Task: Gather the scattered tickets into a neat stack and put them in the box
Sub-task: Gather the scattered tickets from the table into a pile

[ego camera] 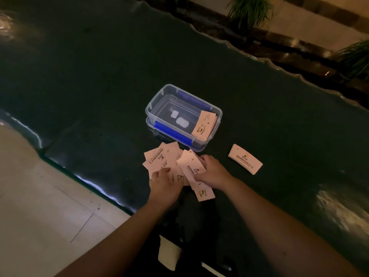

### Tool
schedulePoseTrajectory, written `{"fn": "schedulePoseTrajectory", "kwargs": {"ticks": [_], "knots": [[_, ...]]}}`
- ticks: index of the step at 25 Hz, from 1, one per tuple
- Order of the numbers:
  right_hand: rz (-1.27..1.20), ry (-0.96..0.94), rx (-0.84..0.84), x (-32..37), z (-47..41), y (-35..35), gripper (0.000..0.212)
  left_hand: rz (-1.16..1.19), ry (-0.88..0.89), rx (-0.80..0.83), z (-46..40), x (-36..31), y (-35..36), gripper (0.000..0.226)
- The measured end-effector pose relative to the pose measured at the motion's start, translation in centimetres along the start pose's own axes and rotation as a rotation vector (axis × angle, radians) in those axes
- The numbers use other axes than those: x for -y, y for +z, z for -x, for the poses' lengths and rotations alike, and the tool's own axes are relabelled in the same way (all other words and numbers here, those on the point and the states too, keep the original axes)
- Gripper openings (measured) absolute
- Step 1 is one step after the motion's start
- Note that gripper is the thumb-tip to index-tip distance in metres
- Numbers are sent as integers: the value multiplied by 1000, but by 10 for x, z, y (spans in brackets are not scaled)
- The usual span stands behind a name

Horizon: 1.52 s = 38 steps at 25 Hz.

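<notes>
Several pale tickets (165, 158) lie fanned and overlapping on the dark table, just in front of a clear plastic box (159, 100) with blue clips. My left hand (164, 181) presses on the fan's near side. My right hand (213, 171) grips a long ticket strip (194, 173) that sticks out toward me. One ticket (203, 125) leans inside the box at its right end. Another small stack of tickets (245, 158) lies alone on the table to the right of my hands.
The dark green table (99, 86) has a wavy far edge and a glossy near-left edge above a pale tiled floor (40, 206). Potted plants (249, 11) stand beyond the table. A white paper (168, 254) shows low between my arms.
</notes>
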State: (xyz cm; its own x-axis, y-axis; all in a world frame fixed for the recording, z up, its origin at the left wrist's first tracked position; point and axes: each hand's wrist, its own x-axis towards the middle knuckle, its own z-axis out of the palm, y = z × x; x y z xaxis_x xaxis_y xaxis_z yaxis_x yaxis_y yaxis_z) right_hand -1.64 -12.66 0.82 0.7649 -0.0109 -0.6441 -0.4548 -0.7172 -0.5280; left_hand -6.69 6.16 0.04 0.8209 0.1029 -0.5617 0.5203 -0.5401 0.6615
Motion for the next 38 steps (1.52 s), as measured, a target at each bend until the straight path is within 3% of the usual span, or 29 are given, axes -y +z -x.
{"fn": "schedulePoseTrajectory", "kwargs": {"ticks": [4, 8, 18, 24, 31, 38], "knots": [[94, -8, 45, 2, 0, 4, 78, 112, -2, 81, -1, 0, -4, 88], [61, 35, 4, 7, -3, 9, 83, 117, 12, 92, -4, -3, -7, 83], [-283, 198, -64, 22, -16, 27, 83, 183, -100, 139, -15, -9, -9, 76], [-96, 182, -24, 27, -13, 31, 98, 209, -164, 182, -18, -17, -5, 71], [-320, 218, -50, 22, -6, 38, 81, 303, -142, 223, -18, -17, 2, 81], [-392, 283, -66, 15, -6, 31, 89, 187, -60, 323, -19, -16, 3, 61]]}}
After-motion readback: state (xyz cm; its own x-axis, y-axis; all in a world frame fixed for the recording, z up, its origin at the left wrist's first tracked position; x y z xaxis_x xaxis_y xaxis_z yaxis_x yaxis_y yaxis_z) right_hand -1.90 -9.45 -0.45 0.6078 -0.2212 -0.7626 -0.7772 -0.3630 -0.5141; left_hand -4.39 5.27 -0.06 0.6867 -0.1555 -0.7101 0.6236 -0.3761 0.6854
